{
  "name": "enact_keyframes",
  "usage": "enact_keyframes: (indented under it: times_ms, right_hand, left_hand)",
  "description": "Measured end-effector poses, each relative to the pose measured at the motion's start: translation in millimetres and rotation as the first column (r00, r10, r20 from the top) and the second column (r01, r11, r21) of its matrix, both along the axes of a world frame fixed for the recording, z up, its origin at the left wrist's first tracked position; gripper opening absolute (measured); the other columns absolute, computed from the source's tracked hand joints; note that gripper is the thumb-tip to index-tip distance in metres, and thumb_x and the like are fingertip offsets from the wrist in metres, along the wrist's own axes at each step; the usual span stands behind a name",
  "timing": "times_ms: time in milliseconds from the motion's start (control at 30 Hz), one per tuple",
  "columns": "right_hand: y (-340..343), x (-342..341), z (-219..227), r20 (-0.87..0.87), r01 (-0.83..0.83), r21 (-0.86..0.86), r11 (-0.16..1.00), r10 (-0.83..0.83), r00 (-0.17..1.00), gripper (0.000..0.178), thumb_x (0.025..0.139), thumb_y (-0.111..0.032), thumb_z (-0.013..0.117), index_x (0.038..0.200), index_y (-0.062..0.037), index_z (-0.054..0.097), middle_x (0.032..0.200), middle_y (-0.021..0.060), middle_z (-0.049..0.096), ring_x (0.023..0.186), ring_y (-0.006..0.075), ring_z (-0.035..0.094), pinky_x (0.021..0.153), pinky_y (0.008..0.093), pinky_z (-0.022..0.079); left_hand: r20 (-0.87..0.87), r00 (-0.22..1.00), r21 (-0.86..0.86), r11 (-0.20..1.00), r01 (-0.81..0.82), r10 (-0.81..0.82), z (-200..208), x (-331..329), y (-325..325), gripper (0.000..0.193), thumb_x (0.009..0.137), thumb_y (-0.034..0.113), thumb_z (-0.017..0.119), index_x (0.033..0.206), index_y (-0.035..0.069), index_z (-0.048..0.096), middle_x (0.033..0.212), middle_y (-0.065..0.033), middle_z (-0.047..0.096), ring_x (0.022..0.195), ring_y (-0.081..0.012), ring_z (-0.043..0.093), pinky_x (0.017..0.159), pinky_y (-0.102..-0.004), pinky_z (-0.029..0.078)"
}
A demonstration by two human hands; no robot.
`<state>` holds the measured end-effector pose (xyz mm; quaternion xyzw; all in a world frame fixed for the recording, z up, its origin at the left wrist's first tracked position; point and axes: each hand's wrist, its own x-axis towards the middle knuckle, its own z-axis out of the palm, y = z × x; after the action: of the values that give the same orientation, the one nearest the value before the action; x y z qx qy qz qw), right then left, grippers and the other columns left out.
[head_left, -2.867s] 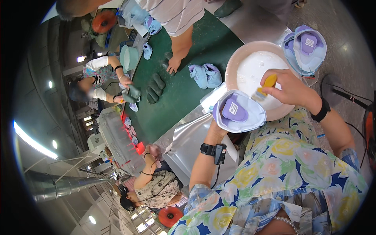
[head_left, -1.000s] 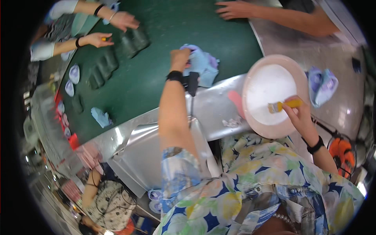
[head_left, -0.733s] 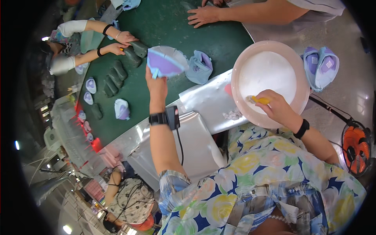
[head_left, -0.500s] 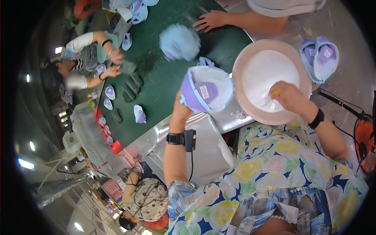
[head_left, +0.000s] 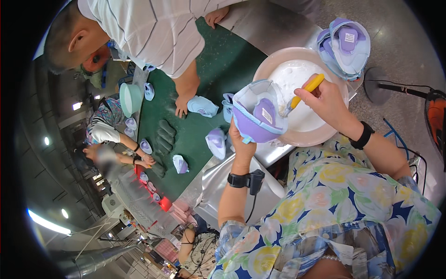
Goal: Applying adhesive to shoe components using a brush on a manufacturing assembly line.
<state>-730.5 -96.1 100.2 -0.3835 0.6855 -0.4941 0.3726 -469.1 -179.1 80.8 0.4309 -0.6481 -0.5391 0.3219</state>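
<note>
In my left hand (head_left: 242, 148), the fingers are closed round a purple and light-blue shoe upper (head_left: 253, 122). It is tilted so that its lining and a white label face up. My right hand (head_left: 329, 103) grips a brush by its yellow handle (head_left: 314, 84). The bristles touch or nearly touch the upper's right edge, partly hidden from sight. Just behind and to the right stands a wide pinkish basin (head_left: 263, 69), holding a white paste-like substance (head_left: 297, 69). More uppers (head_left: 344, 49) are nested together beyond the basin's far right side.
Several uppers (head_left: 216, 142) and dark foot-shaped forms (head_left: 166, 136) lie on the green table (head_left: 232, 56). A co-worker in a striped shirt (head_left: 153, 32) leans over it, one hand down on it. Another person works at the far left. An orange fan (head_left: 436, 116) stands right.
My right hand has lifted the brush from the basin to the upper's edge. A co-worker has leaned in over the table. Another upper now lies left of my left hand. The view has shifted.
</note>
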Motion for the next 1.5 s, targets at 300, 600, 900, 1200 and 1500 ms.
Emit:
enact_keyframes:
  times_ms: [300, 600, 900, 1200, 1500]
  right_hand:
    - [7, 4, 8, 0.535, -0.059, 0.149, 0.987, -0.03, 0.844, 0.033, 0.086, -0.027, 0.07, 0.087, 0.0049, 0.064, 0.071, 0.0071, 0.065, 0.057, 0.0106, 0.06, 0.051, 0.022, 0.047]
    - [5, -11, 26, 0.065, -0.231, -0.335, 0.914, 0.267, 0.962, 0.015, 0.087, -0.013, 0.069, 0.097, -0.0036, 0.062, 0.095, 0.008, 0.067, 0.087, 0.0164, 0.064, 0.076, 0.0275, 0.05]
    - [-18, 9, 19, -0.272, -0.526, -0.45, 0.722, 0.45, 0.851, 0.014, 0.084, -0.014, 0.069, 0.093, -0.0057, 0.062, 0.094, 0.011, 0.065, 0.082, 0.0288, 0.064, 0.072, 0.0348, 0.051]
    - [-10, -17, 43, -0.114, -0.578, -0.027, 0.815, 0.572, 0.812, 0.015, 0.084, -0.016, 0.069, 0.091, -0.0043, 0.061, 0.081, 0.0126, 0.064, 0.076, 0.0292, 0.063, 0.069, 0.0345, 0.049]
    - [-29, -5, 36, -0.356, -0.547, -0.328, 0.77, 0.435, 0.827, 0.017, 0.084, -0.015, 0.07, 0.093, -0.0039, 0.061, 0.088, 0.0129, 0.064, 0.078, 0.03, 0.062, 0.07, 0.0344, 0.049]
  left_hand:
    - [0.141, 0.984, -0.459, 0.888, -0.035, 0.112, 6, -1, -5, 0.052, 0.087, 0.016, 0.067, 0.131, -0.003, 0.049, 0.122, -0.0124, 0.062, 0.11, -0.0202, 0.058, 0.096, -0.0329, 0.044]
    - [-0.213, 0.925, 0.91, 0.409, 0.07, 0.315, 4, -1, 3, 0.038, 0.097, 0.032, 0.051, 0.126, 0.008, 0.054, 0.118, -0.0105, 0.063, 0.105, -0.0229, 0.064, 0.091, -0.0394, 0.054]
    - [-0.484, 0.771, 0.869, 0.126, 0.478, 0.414, 12, -23, 43, 0.039, 0.1, 0.035, 0.045, 0.127, 0.008, 0.053, 0.12, -0.0095, 0.062, 0.109, -0.0223, 0.063, 0.094, -0.0407, 0.054]
    - [-0.329, 0.94, 0.668, 0.726, 0.166, 0.088, 25, 8, 27, 0.043, 0.097, 0.028, 0.053, 0.134, 0.005, 0.049, 0.128, -0.0124, 0.059, 0.113, -0.0232, 0.061, 0.097, -0.0397, 0.052]
    - [-0.302, 0.909, 0.789, 0.61, 0.068, 0.289, 17, 2, 15, 0.046, 0.095, 0.028, 0.058, 0.134, 0.006, 0.05, 0.122, -0.0115, 0.062, 0.107, -0.023, 0.065, 0.092, -0.0392, 0.055]
